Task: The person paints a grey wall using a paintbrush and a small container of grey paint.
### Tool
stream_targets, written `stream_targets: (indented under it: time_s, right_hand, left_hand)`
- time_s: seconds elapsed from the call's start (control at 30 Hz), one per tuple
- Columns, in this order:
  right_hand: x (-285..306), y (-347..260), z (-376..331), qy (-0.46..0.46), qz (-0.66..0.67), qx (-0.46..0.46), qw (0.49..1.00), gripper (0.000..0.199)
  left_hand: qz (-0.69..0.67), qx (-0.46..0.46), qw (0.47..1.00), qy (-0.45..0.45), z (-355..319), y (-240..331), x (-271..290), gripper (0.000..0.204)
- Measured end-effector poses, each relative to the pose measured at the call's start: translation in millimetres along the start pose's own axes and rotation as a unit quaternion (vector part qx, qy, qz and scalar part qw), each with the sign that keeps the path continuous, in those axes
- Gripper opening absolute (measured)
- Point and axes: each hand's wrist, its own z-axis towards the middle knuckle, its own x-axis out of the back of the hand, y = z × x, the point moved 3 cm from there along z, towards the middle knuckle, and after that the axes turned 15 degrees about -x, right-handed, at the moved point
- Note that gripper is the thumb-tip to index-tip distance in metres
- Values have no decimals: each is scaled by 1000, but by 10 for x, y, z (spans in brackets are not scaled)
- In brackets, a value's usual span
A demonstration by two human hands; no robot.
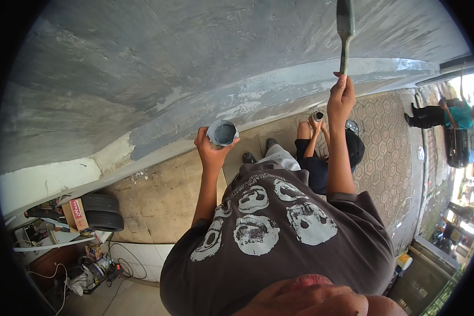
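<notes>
Near wall [195, 58], right fingers [343, 87] round brush [345, 36], left [200, 137] wider round cup [211, 131]

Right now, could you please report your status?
Left hand holding cup of grey paint; right hand gripping paintbrush; contact with grey wall unclear; co-worker low, close on the right.

grey cup [211, 131]; streaked grey wall [168, 58]; hexagon-patterned paving [380, 158]

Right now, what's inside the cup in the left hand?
The cup in the left hand holds grey, paint-like material. That material hides the cup's bottom, so its depth can't be told.
</notes>
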Motion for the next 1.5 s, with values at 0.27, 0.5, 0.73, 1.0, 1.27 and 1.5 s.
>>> stream_targets:
  time_s: [0.27, 0.5, 0.73, 1.0, 1.27, 1.5]
  right_hand:
    - [184, 419, 399, 202, -22, 65, 977, 36]
    - [338, 343, 821, 193, 18, 119, 974, 28]
    - [93, 200, 1042, 236, 41, 182, 954, 38]
    - [-311, 129, 1313, -10, 65, 135, 989, 34]
    - [-478, 2453, 591, -87, -178, -84, 976, 43]
    - [-203, 2312, 966, -157, -293, -149, 931, 55]
  left_hand:
    - [2, -2, 1000, -18, -52, 72, 38, 60]
    - [6, 27, 999, -17, -145, -12, 63, 58]
    - [-4, 50, 998, -34, -55, 10, -5, 59]
    - [77, 27, 994, -66, 62, 131, -225, 55]
    - [14, 38, 998, -48, 269, 449, -742, 58]
    - [21, 46, 996, -72, 276, 603, -1087, 60]
